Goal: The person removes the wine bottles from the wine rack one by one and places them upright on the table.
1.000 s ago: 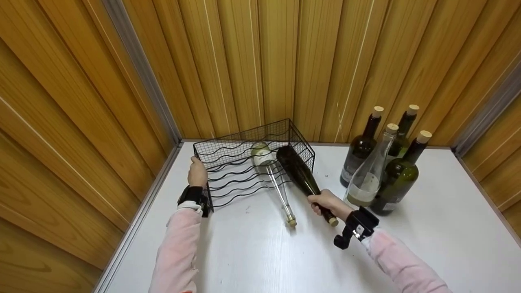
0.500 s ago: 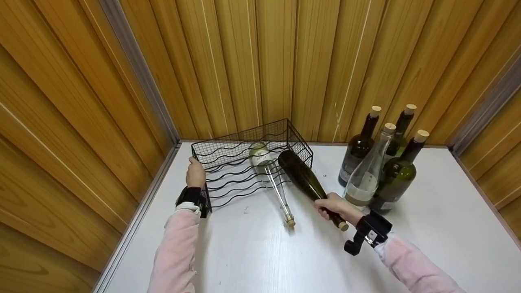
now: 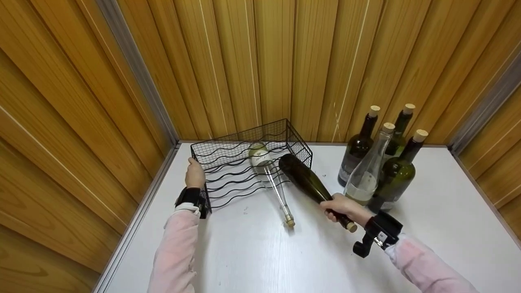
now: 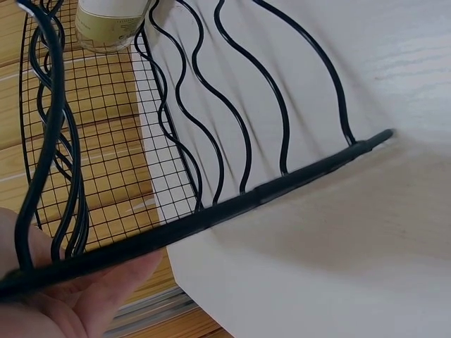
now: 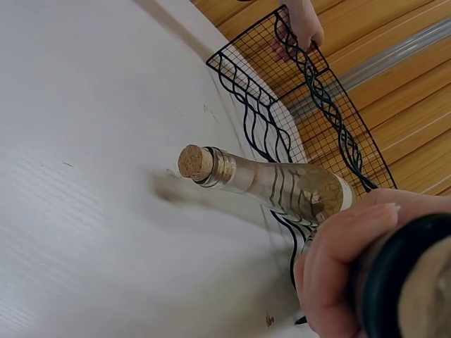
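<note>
My left hand (image 3: 195, 174) grips the left side of a black wire wine rack (image 3: 239, 137); in the left wrist view its fingers (image 4: 113, 289) curl around the dark frame bar. A clear bottle (image 3: 273, 183) with a cork and a pale label lies in the rack, its neck slanting toward me. With my right hand (image 3: 342, 205) I hold a dark, corked wine bottle (image 3: 305, 179) by the neck, its base over the rack's right part. Whether that base touches the wires I cannot tell. The right wrist view shows the clear bottle's cork (image 5: 194, 163) beyond my right hand (image 5: 335, 264).
To the right stand several corked bottles close together, a clear bottle (image 3: 363, 181) and a green bottle (image 3: 397, 177) in front. The white table (image 3: 252, 260) meets a wood-panelled wall (image 3: 274, 61) behind the rack and another wall at the left.
My right hand has drawn the dark bottle to the right and toward me, its base shifting slightly nearer. The left hand keeps its grip on the rack, and the clear bottle stays in place.
</note>
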A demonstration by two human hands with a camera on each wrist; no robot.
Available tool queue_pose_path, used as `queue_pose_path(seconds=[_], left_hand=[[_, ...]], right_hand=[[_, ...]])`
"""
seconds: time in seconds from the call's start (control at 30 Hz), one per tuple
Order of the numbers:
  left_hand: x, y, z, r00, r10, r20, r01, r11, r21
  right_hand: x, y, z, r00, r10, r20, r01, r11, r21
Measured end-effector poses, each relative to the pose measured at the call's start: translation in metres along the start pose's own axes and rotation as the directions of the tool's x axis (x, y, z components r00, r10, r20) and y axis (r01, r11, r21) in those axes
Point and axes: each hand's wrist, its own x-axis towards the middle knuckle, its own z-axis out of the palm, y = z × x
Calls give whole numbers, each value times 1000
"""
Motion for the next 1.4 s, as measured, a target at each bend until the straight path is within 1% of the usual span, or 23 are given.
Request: queue_pose_path(seconds=[0.03, 0.07, 0.1, 0.17, 0.2, 0.23, 0.27, 0.3, 0.33, 0.4, 0.43, 0.47, 0.53, 0.67, 0.7, 0.73, 0.87, 0.93, 1.07, 1.27, 1.3, 1.4], left_hand=[[-2, 1, -2, 1000, 12, -2, -12, 1000, -13], [6, -7, 8, 999, 26, -28, -26, 1000, -3], [11, -14, 16, 995, 63, -74, -63, 998, 12], [17, -22, 24, 994, 78, -77, -77, 997, 16], [16, -23, 23, 993, 90, -80, -89, 996, 16], [11, -20, 19, 989, 110, -96, -108, 994, 17], [14, -22, 21, 992, 91, -91, -89, 996, 26], [9, -14, 14, 997, 55, -48, -54, 998, 14], [5, -8, 6, 999, 32, -15, -32, 999, 3], [-2, 0, -2, 999, 32, -27, -32, 999, 3], [-3, 3, -3, 1000, 17, -21, -17, 1000, 6], [-1, 1, 1, 998, 28, -51, -27, 999, 22], [-6, 6, -4, 998, 31, -48, -30, 999, 19], [-15, 14, -13, 1000, 14, -16, -14, 1000, 5], [-18, 18, -18, 1000, -12, 28, 12, 1000, -9], [-20, 18, -19, 1000, -4, 31, 4, 1000, -8], [-22, 20, -22, 1000, 17, 8, -17, 1000, 4], [-22, 20, -22, 1000, 18, 2, -18, 1000, 4], [-22, 19, -22, 1000, 11, -3, -11, 1000, 2], [-22, 19, -21, 1000, 28, -13, -28, 1000, 9], [-22, 19, -21, 999, 33, -16, -33, 999, 10], [-22, 19, -22, 999, 38, -17, -38, 999, 17]], right_hand=[[-2, -1, -1, 1000, 3, 4, -3, 1000, -8], [-3, -1, -3, 1000, 9, 9, -9, 1000, -10], [-5, -2, -4, 1000, 16, 9, -16, 1000, -13], [-9, -4, -7, 1000, 26, 0, -26, 999, -33], [-11, -5, -9, 1000, 29, -7, -29, 998, -56], [-14, -6, -10, 999, 32, -10, -33, 996, -80], [-16, -7, -12, 999, 35, -17, -36, 994, -99], [-19, -8, -13, 999, 39, -23, -41, 992, -118], [-22, -10, -15, 999, 40, -25, -43, 990, -138], [-27, -13, -18, 999, 41, -20, -43, 984, -173], [-30, -15, -19, 999, 43, -18, -46, 981, -189], [-33, -17, -21, 999, 47, -21, -50, 978, -203], [-39, -22, -24, 998, 49, -29, -55, 969, -239], [-50, -29, -32, 997, 62, -46, -73, 949, -307], [-52, -31, -34, 997, 64, -43, -75, 944, -323], [-54, -32, -36, 997, 67, -41, -77, 939, -336], [-62, -37, -43, 998, 62, -8, -60, 921, -385], [-66, -40, -46, 998, 55, -17, -57, 904, -423], [-74, -46, -50, 999, 33, -37, -48, 842, -538], [-82, -54, -55, 1000, -17, 7, 17, 760, -649], [-83, -55, -55, 1000, -24, 16, 28, 744, -667], [-85, -62, -56, 999, -39, 33, 51, 675, -736]])
